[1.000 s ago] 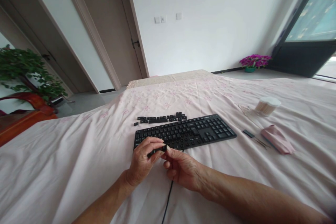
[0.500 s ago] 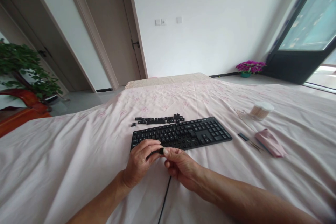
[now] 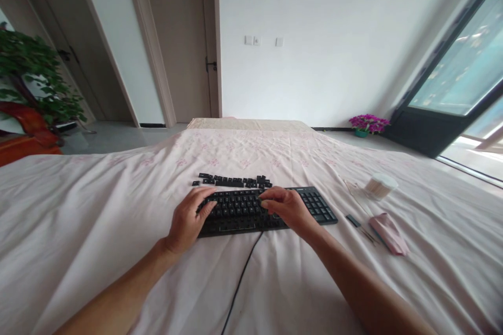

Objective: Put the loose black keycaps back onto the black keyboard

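Observation:
A black keyboard [image 3: 239,210] lies on the cloth, its bottom rows bare of keycaps in places. My left hand [image 3: 190,217] grips its left end, thumb on top of the keys and fingers at the back edge. Over the upper right of the letter keys, my right hand [image 3: 288,207] pinches a small black keycap between thumb and index finger; the fingertips largely hide it against the dark keys. Behind the keyboard, loose black keycaps [image 3: 230,183] lie in rough rows, a long space bar among them.
The keyboard cable [image 3: 243,272] runs toward me over the pink patterned cloth [image 3: 118,230]. To the right are a clear tub of cotton swabs [image 3: 381,187], a folded pink cloth [image 3: 390,233], a small dark strip [image 3: 352,220] and thin sticks [image 3: 369,236].
My hands have parted from in front of the keyboard, where they held a black keycap together. The left moved onto the keyboard's left end, the right over its keys. The view has shifted.

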